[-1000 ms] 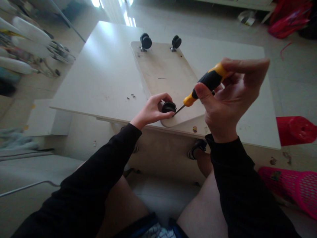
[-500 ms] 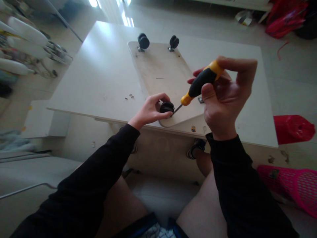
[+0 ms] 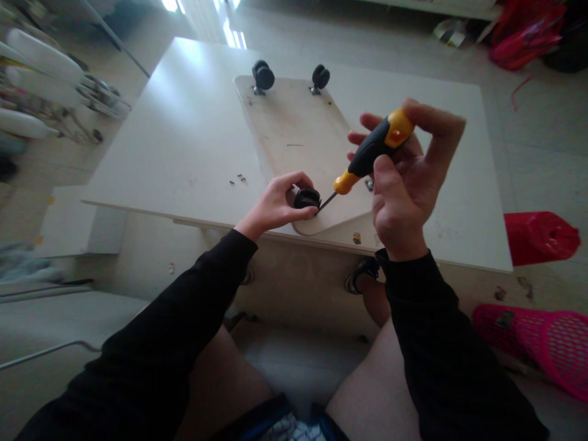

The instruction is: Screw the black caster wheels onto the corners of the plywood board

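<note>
My left hand [image 3: 282,201] is closed around a black caster wheel [image 3: 307,198] at the near corner of a pale board [image 3: 294,122]. In my right hand [image 3: 407,184] is a yellow and black screwdriver [image 3: 370,150], gripped by its handle. Its shaft slants down to the left, and the tip meets the base of the held caster. The screw itself is hidden. Two more casters, one at the far left corner [image 3: 263,76] and one at the far right corner [image 3: 320,78], stand wheels-up on the board. Part of a metal fitting [image 3: 369,184] shows beside my right hand.
The board lies on a white table [image 3: 184,135]. Several small screws [image 3: 239,179] lie left of my left hand. A thin dark strip [image 3: 294,145] rests on the board. A red container [image 3: 542,239] and a pink mesh basket [image 3: 537,343] stand to the right, beyond the table edge.
The screwdriver handle has turned a little within my right hand, and its fingers have shifted. My left hand still holds the caster at the same corner.
</note>
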The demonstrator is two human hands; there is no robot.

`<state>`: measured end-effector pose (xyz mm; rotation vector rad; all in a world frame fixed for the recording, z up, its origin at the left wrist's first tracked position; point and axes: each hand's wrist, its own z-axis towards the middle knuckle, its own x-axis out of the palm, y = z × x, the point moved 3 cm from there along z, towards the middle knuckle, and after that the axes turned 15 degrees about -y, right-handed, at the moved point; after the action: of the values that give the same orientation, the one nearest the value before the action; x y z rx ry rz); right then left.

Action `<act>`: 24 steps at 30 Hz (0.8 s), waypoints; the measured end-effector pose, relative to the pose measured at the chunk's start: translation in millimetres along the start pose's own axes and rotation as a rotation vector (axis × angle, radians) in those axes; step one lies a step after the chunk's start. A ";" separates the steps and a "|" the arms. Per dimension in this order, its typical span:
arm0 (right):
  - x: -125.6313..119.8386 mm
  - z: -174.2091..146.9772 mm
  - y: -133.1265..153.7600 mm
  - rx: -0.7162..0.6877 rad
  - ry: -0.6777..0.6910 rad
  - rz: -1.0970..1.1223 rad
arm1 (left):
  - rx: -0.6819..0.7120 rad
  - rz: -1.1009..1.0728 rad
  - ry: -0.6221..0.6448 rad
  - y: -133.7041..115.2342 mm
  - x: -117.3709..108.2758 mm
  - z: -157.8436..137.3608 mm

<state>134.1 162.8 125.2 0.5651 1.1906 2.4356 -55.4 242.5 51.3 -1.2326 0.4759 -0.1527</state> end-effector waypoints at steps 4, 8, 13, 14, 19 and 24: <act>0.8 1.2 3.1 0.017 0.011 0.032 | 0.005 -0.003 -0.001 0.8 0.0 0.1; 0.2 1.9 3.7 -0.033 -0.002 0.045 | 0.016 -0.018 -0.002 1.8 0.5 0.4; -3.8 6.0 2.2 -0.165 -0.041 0.016 | 0.022 -0.007 -0.002 1.8 0.0 0.0; -4.5 6.0 2.1 -0.190 -0.059 0.013 | 0.019 -0.006 -0.001 1.7 -0.1 -0.2; -3.0 -1.7 0.2 -0.199 -0.156 -0.004 | 0.004 -0.010 0.006 1.6 0.0 -0.6; -8.1 1.4 1.1 -0.208 -0.238 -0.033 | 0.001 -0.011 0.019 1.4 -0.7 0.0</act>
<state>141.5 159.1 125.4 0.7401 0.8340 2.3476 -56.2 243.3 50.3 -1.2343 0.4858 -0.1740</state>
